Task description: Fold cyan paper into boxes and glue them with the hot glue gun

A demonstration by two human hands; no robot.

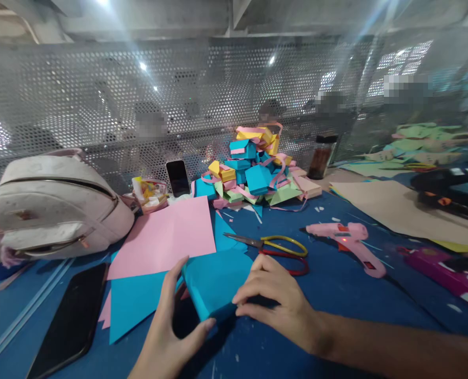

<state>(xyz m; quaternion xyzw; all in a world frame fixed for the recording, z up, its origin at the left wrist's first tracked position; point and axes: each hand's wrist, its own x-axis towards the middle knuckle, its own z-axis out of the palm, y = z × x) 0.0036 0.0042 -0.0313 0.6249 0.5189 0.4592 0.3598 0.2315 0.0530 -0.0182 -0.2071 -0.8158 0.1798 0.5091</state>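
Note:
A blue folded paper box (222,279) is between my two hands, just above the table. My left hand (174,316) grips its left side, thumb at the near bottom corner and fingers along the far left edge. My right hand (271,292) pinches the right near edge between thumb and fingertips. Under and behind the box lie a pink paper sheet (166,237) and a blue paper sheet (135,302). Scissors (265,245) with one yellow and one red handle rest just beyond my right hand. To the right is a pink hot glue gun (346,237) with a small red light lit.
A heap of coloured paper boxes (257,176) stands at the back. On the left are a white backpack (60,205) and a black phone (72,316); another phone (177,178) leans upright. A dark bottle (321,157), brown sheets (392,208) and a purple object (447,271) are right.

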